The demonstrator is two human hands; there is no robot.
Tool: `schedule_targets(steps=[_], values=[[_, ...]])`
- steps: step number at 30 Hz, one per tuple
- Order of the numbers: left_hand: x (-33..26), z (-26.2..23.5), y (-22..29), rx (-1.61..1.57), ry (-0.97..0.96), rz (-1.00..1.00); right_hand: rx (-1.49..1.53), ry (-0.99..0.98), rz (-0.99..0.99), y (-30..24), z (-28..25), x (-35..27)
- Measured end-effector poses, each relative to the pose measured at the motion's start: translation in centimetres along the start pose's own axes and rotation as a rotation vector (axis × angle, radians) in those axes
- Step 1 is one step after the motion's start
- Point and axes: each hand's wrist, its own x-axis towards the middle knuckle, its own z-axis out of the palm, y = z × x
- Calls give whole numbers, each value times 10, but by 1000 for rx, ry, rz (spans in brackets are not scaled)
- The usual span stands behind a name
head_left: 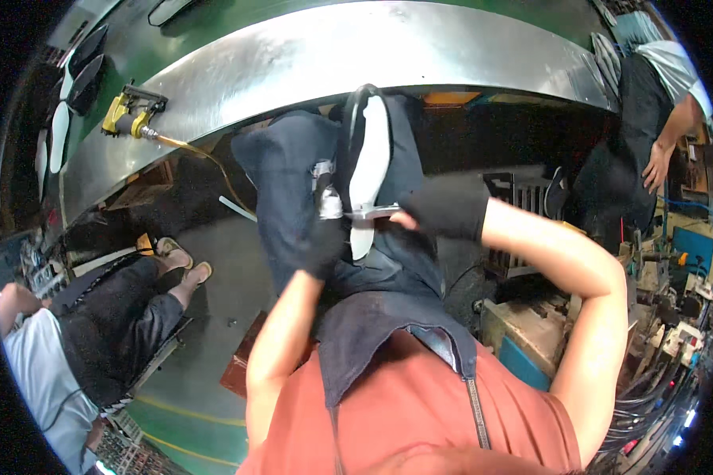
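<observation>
A long shoe part with a white sole face (371,158) and a dark upper lies sole-up along my thighs, its far end near the metal bench edge. My right hand (444,207), in a black glove, is closed on a metal hand tool like pincers (376,212). The tool crosses the narrow near end of the white sole; its exact kind is unclear. On the other side of the shoe part, my left hand (323,241), also black-gloved, is blurred. White wrapping or material (330,204) shows at its fingers, and whether they grip anything is unclear.
A curved metal bench (293,59) spans the front. A yellow-black pneumatic stapler (131,112) with a hose (190,147) lies on its left. White soles (59,131) are beyond it. Co-workers sit left (107,317) and stand right (630,142). Machinery (531,324) is at my right.
</observation>
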Motion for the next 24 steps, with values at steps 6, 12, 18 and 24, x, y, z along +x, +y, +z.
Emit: schedule_targets(steps=[6, 12, 18, 24], values=[[11, 1, -48, 747, 122, 487, -96, -334, -27, 15, -46, 16], [25, -28, -44, 580, 83, 202, -382, 50, -58, -51, -38, -5], [42, -55, 4, 776, -98, 151, -208, 350, -418, 24, 56, 37], [52, -1, 33, -300, -109, -324, 257, 386, 79, 17, 26, -11]])
